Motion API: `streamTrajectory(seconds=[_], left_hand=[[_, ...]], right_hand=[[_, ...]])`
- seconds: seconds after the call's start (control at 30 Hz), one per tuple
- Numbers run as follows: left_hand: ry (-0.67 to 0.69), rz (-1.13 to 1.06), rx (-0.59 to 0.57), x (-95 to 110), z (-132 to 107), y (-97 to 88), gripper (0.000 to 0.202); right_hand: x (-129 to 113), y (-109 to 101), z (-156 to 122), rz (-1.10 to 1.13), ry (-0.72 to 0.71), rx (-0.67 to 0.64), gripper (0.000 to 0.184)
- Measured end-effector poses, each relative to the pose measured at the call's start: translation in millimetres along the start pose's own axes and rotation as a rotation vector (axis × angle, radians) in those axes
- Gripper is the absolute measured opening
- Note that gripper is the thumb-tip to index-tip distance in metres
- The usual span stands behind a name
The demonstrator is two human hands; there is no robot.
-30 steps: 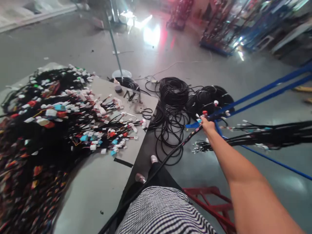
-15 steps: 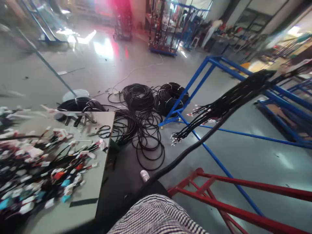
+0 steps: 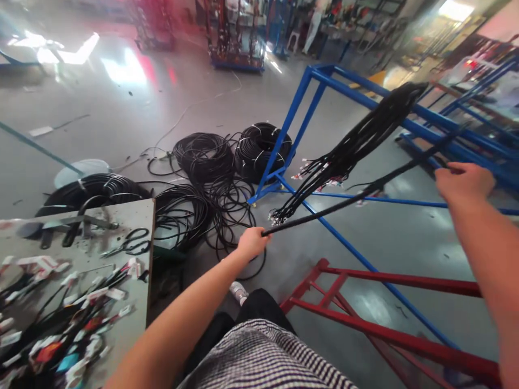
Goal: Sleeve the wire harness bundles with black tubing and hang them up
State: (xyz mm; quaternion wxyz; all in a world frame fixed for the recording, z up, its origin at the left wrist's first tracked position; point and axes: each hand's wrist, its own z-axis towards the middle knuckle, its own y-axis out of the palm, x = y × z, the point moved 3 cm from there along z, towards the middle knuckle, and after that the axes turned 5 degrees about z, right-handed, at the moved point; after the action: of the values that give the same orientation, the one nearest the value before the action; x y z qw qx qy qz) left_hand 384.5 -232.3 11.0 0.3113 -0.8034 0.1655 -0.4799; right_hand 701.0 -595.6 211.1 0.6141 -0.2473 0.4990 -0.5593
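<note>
The left hand point(image 3: 253, 242) clasps a black cable point(image 3: 324, 212), hiding where it ends; whether the curled right hand point(image 3: 466, 182) pinches anything, I can't tell. The cable slants toward the blue rack point(image 3: 295, 108), its far end blurred.

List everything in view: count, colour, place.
Flat table: one, grey, lower left
Tubular metal rack: one, blue, right of centre
Hanging wire bundle: one, black, at the rack
Thick cable: one, black, centre to upper right
Barred metal frame: one, red, lower right
Round cable coils: at least three, black, floor, centre left
Wires with plastic tips: uncounted, black, tips white, red, blue, tabletop
Looped scissors: one, dark, table's right edge
Metal tools: count unclear, grey, left of the scissors
Slim pole: one, teal, far left
Distant racks: uncounted, dark, top
Shoe: one, pale, below centre
Left grip: one, bare, around the cable
Right grip: one, bare, far right, hold unclear
</note>
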Motion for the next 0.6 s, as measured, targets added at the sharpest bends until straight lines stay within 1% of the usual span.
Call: streamTrajectory(seconds=[0.03,0.07,0.1,0.13,0.17,0.2,0.27,0.33,0.4,0.47,0.5,0.53,0.6], left_hand=[[0.025,0.043,-0.051,3.9,4.6,20.2,0.026],[0.048,0.088,-0.094,5.7,7.1,35.8,0.028],[0.069,0.14,-0.118,5.3,7.6,46.7,0.027],[0.095,0.193,-0.123,3.2,6.4,53.0,0.024],[0.12,0.244,-0.111,-0.5,3.9,55.6,0.024],[0.138,0.281,-0.086,-5.3,0.4,55.1,0.03],[0.156,0.272,-0.046,-16.4,-9.1,48.3,0.043],[0.171,0.141,-0.09,-27.2,-21.9,39.9,0.039],[0.186,-0.02,-0.17,-37.9,-38.8,32.3,0.033],[0.17,-0.112,-0.213,-52.2,-59.7,26.6,0.034],[0.15,-0.124,-0.219,-61.1,-71.1,25.0,0.035],[0.128,-0.122,-0.226,-70.9,-82.8,24.6,0.036],[0.084,-0.112,-0.26,-91.8,-106.0,27.0,0.038]], right_hand=[[3.5,5.3,-3.1,0.055,0.048,-0.01,0.036],[6.2,11.2,-9.1,0.11,0.094,-0.017,0.037],[7.1,17.4,-18.4,0.15,0.099,-0.002,0.037],[7.1,24.9,-31.9,0.186,0.1,0.007,0.035],[6.6,33.9,-49.5,0.22,0.096,0.007,0.034],[5.5,44.4,-70.9,0.248,0.082,-0.011,0.033],[3.2,69.4,-122.5,0.283,0.026,-0.125,0.03],[2.9,94.8,-178.6,0.236,-0.092,-0.317,0.03],[11.9,116.1,-230.9,0.055,-0.171,-0.572,0.035],[32.8,127.7,-271.4,-0.159,-0.171,-0.78,0.037],[46.6,129.8,-285.8,-0.245,-0.15,-0.846,0.036],[61.7,129.7,-296.3,-0.307,-0.123,-0.884,0.035],[93.9,125.7,-308.7,-0.374,-0.074,-0.918,0.032]])
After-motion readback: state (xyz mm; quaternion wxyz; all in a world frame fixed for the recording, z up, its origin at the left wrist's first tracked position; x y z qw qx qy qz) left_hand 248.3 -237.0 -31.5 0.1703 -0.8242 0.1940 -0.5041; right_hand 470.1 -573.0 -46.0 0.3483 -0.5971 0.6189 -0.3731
